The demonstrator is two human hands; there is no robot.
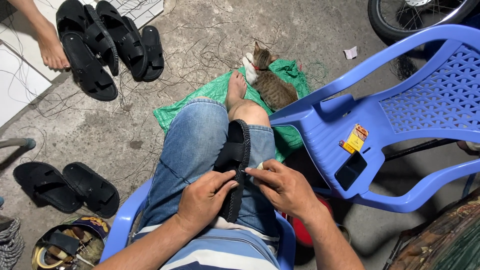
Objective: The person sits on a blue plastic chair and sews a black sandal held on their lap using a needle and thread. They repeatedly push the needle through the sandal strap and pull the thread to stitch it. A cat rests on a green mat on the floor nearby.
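Black sandal (235, 165) stands on edge between the person's thighs, long axis running away from the body toward the knee, sole edge facing right. Left hand (205, 197) clamps the near end, fingers curled over the strap side, thumb pressing the rim. Right hand (282, 187) is just beside the sole edge on the right, thumb and forefinger pinched shut on something small, maybe a needle, too tiny to tell. Both hands sit level at the near half; blue chair (380, 115) lies tipped to the right.
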